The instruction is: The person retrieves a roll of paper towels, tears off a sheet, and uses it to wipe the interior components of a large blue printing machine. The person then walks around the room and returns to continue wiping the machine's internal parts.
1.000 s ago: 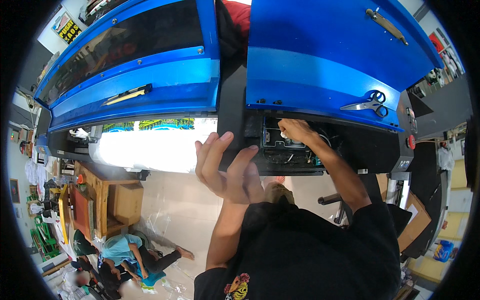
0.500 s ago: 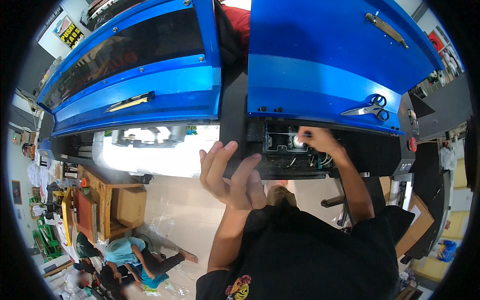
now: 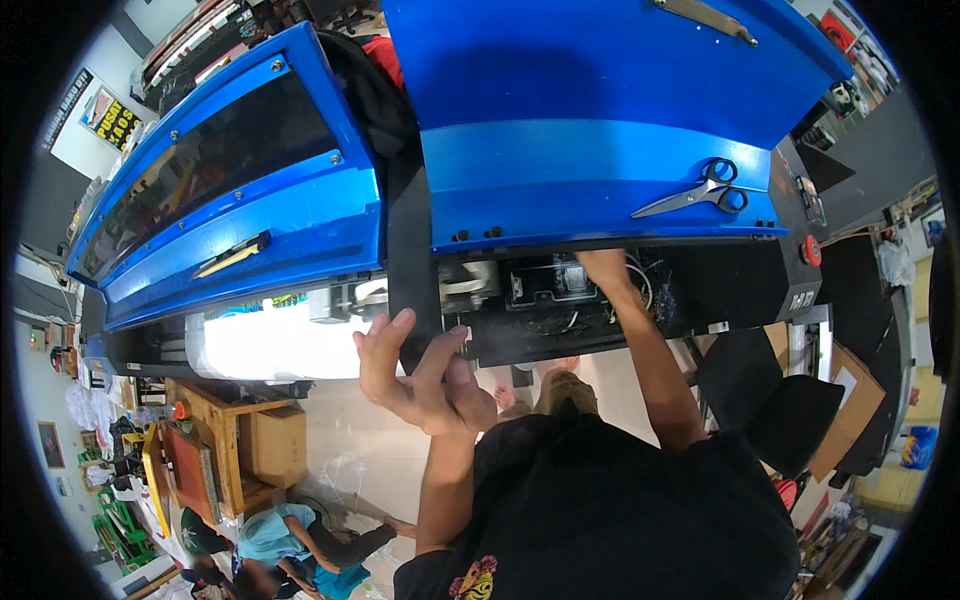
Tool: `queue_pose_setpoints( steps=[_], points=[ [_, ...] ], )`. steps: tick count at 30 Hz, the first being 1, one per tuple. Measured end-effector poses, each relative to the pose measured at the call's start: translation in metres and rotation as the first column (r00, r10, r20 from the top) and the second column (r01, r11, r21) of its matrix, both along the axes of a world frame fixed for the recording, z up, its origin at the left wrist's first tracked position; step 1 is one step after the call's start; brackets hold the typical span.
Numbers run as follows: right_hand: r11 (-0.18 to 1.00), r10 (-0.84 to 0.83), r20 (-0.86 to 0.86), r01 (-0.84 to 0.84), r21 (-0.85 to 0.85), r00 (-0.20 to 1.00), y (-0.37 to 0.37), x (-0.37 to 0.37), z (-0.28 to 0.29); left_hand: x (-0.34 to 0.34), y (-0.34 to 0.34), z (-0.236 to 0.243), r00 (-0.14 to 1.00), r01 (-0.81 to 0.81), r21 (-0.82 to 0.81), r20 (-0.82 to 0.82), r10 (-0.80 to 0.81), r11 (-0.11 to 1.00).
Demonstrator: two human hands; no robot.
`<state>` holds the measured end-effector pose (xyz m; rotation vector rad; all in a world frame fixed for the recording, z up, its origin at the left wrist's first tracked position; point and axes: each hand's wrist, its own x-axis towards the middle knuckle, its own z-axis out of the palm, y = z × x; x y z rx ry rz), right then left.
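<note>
My left hand [image 3: 425, 390], fingers curved and apart with nothing seen in them, is raised at the front of a blue-lidded printer [image 3: 600, 80], near the white sheet [image 3: 260, 340] on its bed. My right hand [image 3: 605, 272] reaches into the dark recess under the right lid, beside a black tray [image 3: 535, 285] and pale tubes; its fingertips are hidden under the lid's edge. A blurred carriage [image 3: 465, 283] is left of the tray. Scissors [image 3: 700, 195] lie on the right lid, a box cutter [image 3: 230, 255] on the left one.
A red button [image 3: 810, 250] is at the printer's right end. A wooden bench [image 3: 230, 430] with cardboard stands at lower left; a person in light blue [image 3: 275, 540] sits on the floor below it. A black chair [image 3: 760, 400] and cardboard [image 3: 850, 430] are at lower right.
The view has shifted. The blurred carriage has moved rightward from over the white sheet to beside the tray. My right hand, earlier holding something small and white, has fingertips now hidden.
</note>
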<state>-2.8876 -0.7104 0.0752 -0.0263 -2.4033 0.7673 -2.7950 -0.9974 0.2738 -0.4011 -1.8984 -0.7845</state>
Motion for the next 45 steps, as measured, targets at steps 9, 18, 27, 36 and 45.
queue_pose_setpoints(
  steps=[9, 18, 27, 36, 45],
  points=[
    [0.762, 0.570, 0.632, -0.625, -0.168, 0.525, -0.042, -0.004, -0.035, 0.002, -0.001, -0.001, 1.000, -0.022, -0.020, 0.009, 0.022, 1.000],
    [0.941, 0.290, 0.639, -0.334, -0.054, 0.713, -0.075, 0.021, -0.021, 0.002, -0.003, -0.005, 1.000, -0.018, 0.000, 0.014, 0.018, 1.000],
    [0.505, 0.507, 0.346, 0.053, -0.861, 0.790, -0.010, 0.143, 0.031, 0.000, -0.005, -0.012, 1.000, -0.013, 0.014, -0.011, 0.013, 1.000],
    [0.401, 0.308, 0.203, 0.067, -0.914, 0.929, 0.033, 0.171, 0.031, -0.002, 0.000, -0.005, 1.000, -0.015, 0.028, 0.008, 0.015, 0.999],
    [0.091, 0.291, 0.070, 0.046, -0.995, 0.954, 0.048, 0.178, 0.015, -0.007, 0.013, -0.007, 0.993, -0.103, 0.150, -0.044, 0.111, 0.983]
  ],
)
